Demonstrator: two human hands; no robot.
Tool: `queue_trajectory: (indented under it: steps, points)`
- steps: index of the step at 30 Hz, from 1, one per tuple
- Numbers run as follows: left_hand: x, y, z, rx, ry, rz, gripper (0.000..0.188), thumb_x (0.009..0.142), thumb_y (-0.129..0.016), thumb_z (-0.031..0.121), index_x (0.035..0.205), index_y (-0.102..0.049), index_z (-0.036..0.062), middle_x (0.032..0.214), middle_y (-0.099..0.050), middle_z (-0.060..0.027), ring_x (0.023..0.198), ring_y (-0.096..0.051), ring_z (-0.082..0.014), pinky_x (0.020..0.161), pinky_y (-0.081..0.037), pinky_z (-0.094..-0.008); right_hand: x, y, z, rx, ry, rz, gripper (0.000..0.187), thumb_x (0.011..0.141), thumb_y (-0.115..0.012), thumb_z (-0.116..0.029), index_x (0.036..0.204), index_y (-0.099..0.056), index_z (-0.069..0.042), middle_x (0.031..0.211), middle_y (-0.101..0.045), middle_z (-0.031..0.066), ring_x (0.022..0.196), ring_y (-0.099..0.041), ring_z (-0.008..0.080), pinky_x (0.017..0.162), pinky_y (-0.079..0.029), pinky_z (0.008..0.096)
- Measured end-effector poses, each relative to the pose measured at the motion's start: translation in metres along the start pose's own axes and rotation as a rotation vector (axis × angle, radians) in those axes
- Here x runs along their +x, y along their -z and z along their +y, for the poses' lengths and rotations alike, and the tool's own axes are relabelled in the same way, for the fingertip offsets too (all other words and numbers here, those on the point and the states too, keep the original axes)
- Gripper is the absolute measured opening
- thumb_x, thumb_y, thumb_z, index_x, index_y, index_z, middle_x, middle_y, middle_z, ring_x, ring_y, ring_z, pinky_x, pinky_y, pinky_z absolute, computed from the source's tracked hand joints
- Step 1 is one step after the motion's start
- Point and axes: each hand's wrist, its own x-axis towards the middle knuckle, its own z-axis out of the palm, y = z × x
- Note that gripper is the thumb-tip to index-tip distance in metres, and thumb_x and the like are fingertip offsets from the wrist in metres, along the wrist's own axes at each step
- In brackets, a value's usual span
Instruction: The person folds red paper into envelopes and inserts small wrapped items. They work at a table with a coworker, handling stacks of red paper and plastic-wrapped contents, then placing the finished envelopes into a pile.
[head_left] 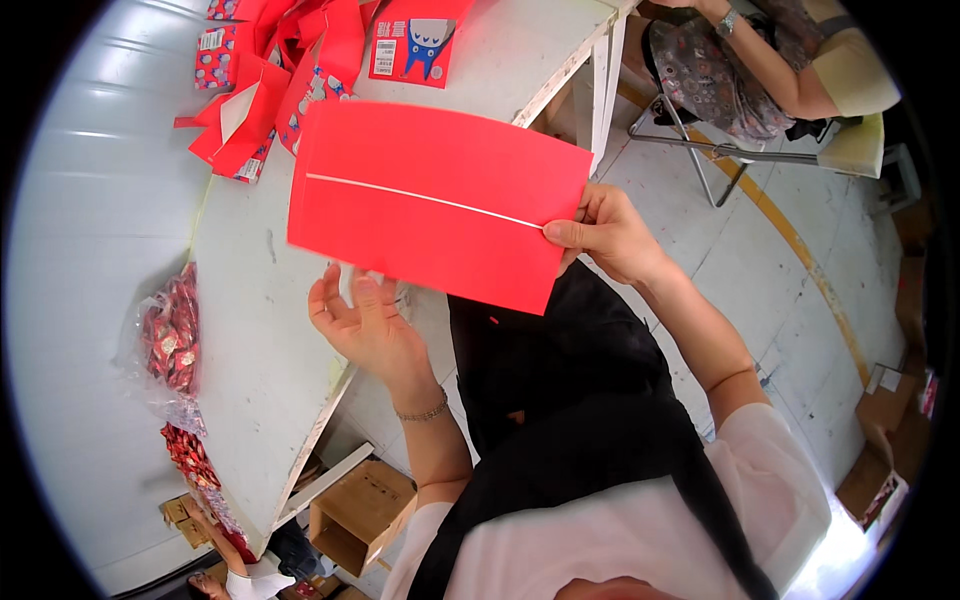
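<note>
Sheet (440,212): red, flat, marked lengthwise by a white line.
Right hand (610,235): sheet's end is pinched.
Left hand (368,325): fingers loosely parted; contact cannot be told.

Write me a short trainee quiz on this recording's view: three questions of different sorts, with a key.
1. Which hand has its thumb on the face of the flat red carton?
2. True or false: the clear plastic bag lies to the left of the person's left hand.
3. What colour is the thin line across the carton? A: blue; B: white; C: green.

Key: 1. The right hand; 2. True; 3. B.
</note>
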Motion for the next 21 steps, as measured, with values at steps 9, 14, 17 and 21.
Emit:
queue_trajectory:
  steps: [9, 14, 17, 21]
  points:
    - [0.005, -0.006, -0.007, 0.033, 0.083, -0.329, 0.037, 0.086, -0.058, -0.006, 0.122, -0.049, -0.0053, 0.119, -0.055, -0.0154, 0.107, -0.057, -0.0211, 0.085, -0.053, -0.0331, -0.007, -0.002, 0.001, 0.022, -0.048, -0.046, 0.028, 0.088, -0.055, -0.001, 0.116, -0.057, 0.008, 0.096, -0.068, 0.0128, 0.084, -0.069, 0.0196, 0.073, -0.058, 0.0305]
    - [-0.002, -0.017, -0.002, -0.029, 0.090, -0.249, 0.043, 0.084, -0.055, -0.010, 0.126, -0.046, -0.0058, 0.119, -0.056, -0.0151, 0.100, -0.060, -0.0215, 0.084, -0.052, -0.0324, -0.006, 0.001, -0.007, -0.040, -0.121, -0.045, 0.030, 0.084, -0.052, 0.003, 0.112, -0.060, 0.007, 0.097, -0.069, 0.0121, 0.085, -0.068, 0.0193, 0.074, -0.058, 0.0307]
    - [-0.009, -0.026, 0.002, -0.087, 0.103, -0.232, 0.046, 0.082, -0.054, -0.013, 0.126, -0.045, -0.0068, 0.120, -0.055, -0.0151, 0.101, -0.060, -0.0229, 0.087, -0.051, -0.0341, -0.005, 0.004, 0.000, -0.048, -0.100, -0.007, 0.029, 0.082, -0.052, 0.003, 0.109, -0.062, 0.006, 0.096, -0.069, 0.0117, 0.084, -0.068, 0.0192, 0.071, -0.058, 0.0317]
    - [-0.018, -0.008, -0.015, 0.281, -0.188, -0.308, 0.045, 0.079, -0.054, -0.013, 0.123, -0.046, -0.0087, 0.120, -0.054, -0.0178, 0.108, -0.056, -0.0252, 0.093, -0.047, -0.0378, -0.002, 0.010, 0.016, -0.057, -0.078, 0.080, 0.028, 0.081, -0.050, 0.006, 0.106, -0.062, 0.007, 0.093, -0.068, 0.0117, 0.081, -0.069, 0.0204, 0.067, -0.060, 0.0337]
